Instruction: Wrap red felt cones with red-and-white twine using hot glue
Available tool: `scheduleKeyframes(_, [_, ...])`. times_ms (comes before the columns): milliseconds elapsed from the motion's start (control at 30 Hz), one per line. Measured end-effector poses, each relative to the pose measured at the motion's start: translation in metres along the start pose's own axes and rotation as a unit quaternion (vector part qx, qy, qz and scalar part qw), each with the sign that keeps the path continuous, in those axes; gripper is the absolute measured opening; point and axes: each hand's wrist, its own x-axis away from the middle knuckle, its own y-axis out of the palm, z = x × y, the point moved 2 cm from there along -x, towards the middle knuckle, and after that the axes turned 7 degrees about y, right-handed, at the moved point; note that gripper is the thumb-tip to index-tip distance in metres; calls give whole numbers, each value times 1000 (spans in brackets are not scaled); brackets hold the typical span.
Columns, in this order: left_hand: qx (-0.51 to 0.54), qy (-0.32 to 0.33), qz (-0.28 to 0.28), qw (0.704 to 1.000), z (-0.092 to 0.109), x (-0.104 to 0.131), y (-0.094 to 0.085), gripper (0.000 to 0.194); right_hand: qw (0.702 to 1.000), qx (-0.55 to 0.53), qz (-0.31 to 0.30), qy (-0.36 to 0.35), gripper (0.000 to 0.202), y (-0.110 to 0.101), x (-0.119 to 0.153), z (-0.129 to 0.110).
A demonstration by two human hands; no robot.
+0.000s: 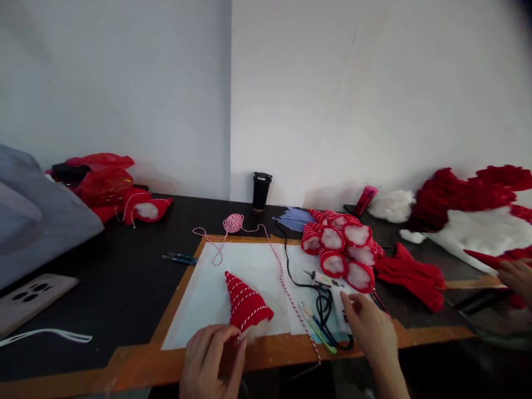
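Note:
A red cone [246,302] wound with red-and-white cord lies on the white paper, its tip pointing away and white stuffing at its wide end. My left hand [214,357] pinches the lower edge of this cone. My right hand [369,327] is at the white tool case, its thumb and finger touching or just over the case; its exact hold is unclear. Beside it lie a glue-gun-like tool [322,279] with a black cable and a green-handled tool [322,334]. A loose cord [282,271] runs from the cord ball [233,223] down across the paper.
Stuffed red cones [333,238] are piled at the right, near red fabric [411,274]. Behind are a black cup [261,191] and white stuffing [393,205]. Blue snips [180,258] and a phone [35,299] lie left. Another person's hand [515,277] holds red fabric far right.

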Motion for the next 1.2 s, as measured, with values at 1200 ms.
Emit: scheduleKeyframes(1200, [47, -47, 9, 998, 14, -3, -12, 19, 822, 322, 50, -468, 17, 55, 56, -10])
